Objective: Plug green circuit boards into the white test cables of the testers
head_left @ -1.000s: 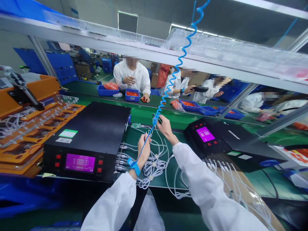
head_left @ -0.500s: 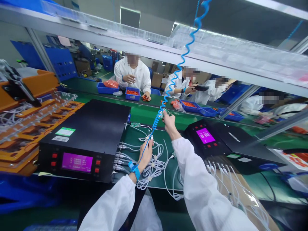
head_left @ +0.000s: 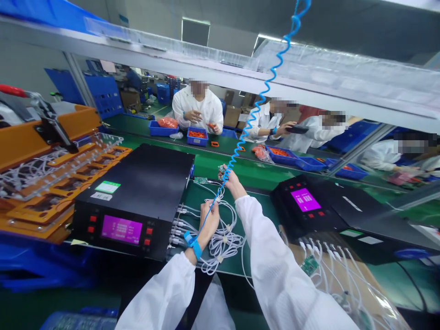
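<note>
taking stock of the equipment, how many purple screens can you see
2: one screen on the left black unit, another screen on the right black unit. No others show.

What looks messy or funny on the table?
The thin white cables loop over one another in a messy heap beside the bare left hand. A pale yellow scrap pokes out beneath the left black rectangular box, as if forgotten. Nothing looks spilled.

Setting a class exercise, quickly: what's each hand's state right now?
Left hand: closed; what its grip holds, if anything, cannot be told.
Right hand: closed, holding a small circuit board.
</note>
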Demonstrator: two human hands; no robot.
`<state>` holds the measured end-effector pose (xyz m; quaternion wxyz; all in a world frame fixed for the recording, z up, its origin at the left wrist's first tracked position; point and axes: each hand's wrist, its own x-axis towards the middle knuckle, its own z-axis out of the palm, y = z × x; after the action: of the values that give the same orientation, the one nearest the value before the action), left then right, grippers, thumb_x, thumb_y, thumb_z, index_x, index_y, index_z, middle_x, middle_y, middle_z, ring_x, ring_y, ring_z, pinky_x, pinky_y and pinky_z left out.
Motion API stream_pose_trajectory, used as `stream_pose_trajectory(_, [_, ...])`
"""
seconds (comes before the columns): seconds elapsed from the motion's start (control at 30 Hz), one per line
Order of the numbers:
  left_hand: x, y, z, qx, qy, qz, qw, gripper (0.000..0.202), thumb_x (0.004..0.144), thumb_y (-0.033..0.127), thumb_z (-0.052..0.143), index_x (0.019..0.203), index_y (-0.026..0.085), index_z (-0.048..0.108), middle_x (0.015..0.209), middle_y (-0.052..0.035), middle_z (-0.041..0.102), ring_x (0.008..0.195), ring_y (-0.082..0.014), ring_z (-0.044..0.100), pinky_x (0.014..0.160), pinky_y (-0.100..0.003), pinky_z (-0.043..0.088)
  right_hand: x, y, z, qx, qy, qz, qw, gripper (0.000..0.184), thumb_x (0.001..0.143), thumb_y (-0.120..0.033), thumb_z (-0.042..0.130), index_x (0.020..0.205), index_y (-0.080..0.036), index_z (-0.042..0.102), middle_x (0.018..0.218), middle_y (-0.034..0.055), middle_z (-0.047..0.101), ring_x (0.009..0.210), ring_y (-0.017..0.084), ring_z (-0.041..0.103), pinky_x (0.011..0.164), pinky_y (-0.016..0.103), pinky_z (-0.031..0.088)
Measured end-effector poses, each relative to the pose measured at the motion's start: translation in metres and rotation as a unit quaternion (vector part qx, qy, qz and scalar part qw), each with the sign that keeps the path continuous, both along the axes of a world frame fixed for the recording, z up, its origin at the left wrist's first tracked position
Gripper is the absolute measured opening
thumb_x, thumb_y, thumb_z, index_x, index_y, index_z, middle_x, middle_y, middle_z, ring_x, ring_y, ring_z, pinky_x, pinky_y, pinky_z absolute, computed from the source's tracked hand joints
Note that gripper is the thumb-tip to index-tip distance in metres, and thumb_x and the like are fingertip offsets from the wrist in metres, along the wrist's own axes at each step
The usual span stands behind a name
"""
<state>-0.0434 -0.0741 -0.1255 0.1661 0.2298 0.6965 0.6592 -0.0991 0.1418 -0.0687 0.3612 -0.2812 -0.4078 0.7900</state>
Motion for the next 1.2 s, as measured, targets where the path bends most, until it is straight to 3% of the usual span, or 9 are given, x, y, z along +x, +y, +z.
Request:
stream_pose_trajectory(0.2, [-0.003,0.000,-0.005,-0.018,0.018,-0.009,1.000,0.024,0.096,0.023,0.060,0.113,0.014,0.071,0.107,-0.0136,0.066,0.093,-0.0227,0.068,0.094,-0.038,0.054,-0.023,0.000,-0.014,-0.124,0.032,-0.006,0.992,0.016,0.099,-0.009,0.051,0.090,-0.022,0.050,0.084,0.0030,0.073,0.080,0.016,0.076,0.080,0.036,0.068])
stream_pose_trajectory(0.37, [-0.005,0.000,-0.006,-0.016,0.026,-0.012,0.999,0.023,0.096,0.021,0.061,0.114,0.015,0.072,0.105,-0.0128,0.067,0.095,-0.0221,0.068,0.097,-0.038,0.054,-0.033,0.002,-0.025,-0.172,0.026,-0.003,0.985,0.025,0.094,-0.002,0.043,0.109,-0.019,0.054,0.092,0.0075,0.076,0.088,0.021,0.077,0.084,0.046,0.068])
stream_pose_trajectory(0.5, [-0.005,0.000,-0.006,-0.013,0.026,-0.020,0.999,0.023,0.096,0.021,0.061,0.114,0.014,0.072,0.107,-0.0137,0.066,0.095,-0.0219,0.069,0.097,-0.038,0.054,-0.038,0.005,-0.029,-0.184,0.017,-0.011,0.983,0.027,0.091,-0.003,0.044,0.112,-0.017,0.054,0.092,0.0096,0.075,0.084,0.024,0.077,0.081,0.050,0.068])
stream_pose_trajectory(0.77, [-0.004,0.002,-0.008,-0.013,0.013,-0.017,1.000,0.022,0.094,0.018,0.064,0.114,0.014,0.072,0.110,-0.0139,0.067,0.094,-0.0208,0.070,0.098,-0.038,0.056,-0.035,-0.002,-0.029,-0.162,0.000,-0.009,0.987,0.014,0.099,-0.007,0.043,0.101,-0.018,0.050,0.083,0.0059,0.071,0.073,0.018,0.075,0.068,0.036,0.067])
stream_pose_trajectory(0.97, [-0.004,0.001,-0.008,-0.008,0.013,-0.018,1.000,0.022,0.094,0.020,0.064,0.114,0.014,0.072,0.111,-0.0138,0.067,0.095,-0.0210,0.070,0.097,-0.037,0.056,-0.030,-0.007,-0.023,-0.117,-0.007,-0.007,0.993,0.017,0.092,-0.005,0.054,0.087,-0.020,0.052,0.066,-0.0016,0.067,0.056,0.011,0.065,0.053,0.019,0.057])
stream_pose_trajectory(1.07, [-0.004,0.001,-0.008,-0.006,0.016,-0.020,1.000,0.021,0.095,0.022,0.063,0.113,0.015,0.072,0.110,-0.0134,0.067,0.097,-0.0220,0.070,0.098,-0.038,0.056,-0.028,-0.009,-0.018,-0.088,-0.014,-0.005,0.996,0.019,0.089,-0.006,0.061,0.081,-0.021,0.052,0.059,-0.0039,0.064,0.050,0.010,0.061,0.049,0.017,0.054])
stream_pose_trajectory(1.2, [-0.004,0.000,-0.008,-0.009,0.017,-0.025,0.999,0.022,0.095,0.022,0.062,0.114,0.015,0.071,0.112,-0.0136,0.067,0.098,-0.0225,0.070,0.099,-0.039,0.056,-0.028,-0.012,-0.012,-0.058,-0.025,0.002,0.998,0.021,0.089,-0.012,0.069,0.080,-0.021,0.052,0.064,-0.0017,0.068,0.054,0.010,0.065,0.053,0.017,0.056])
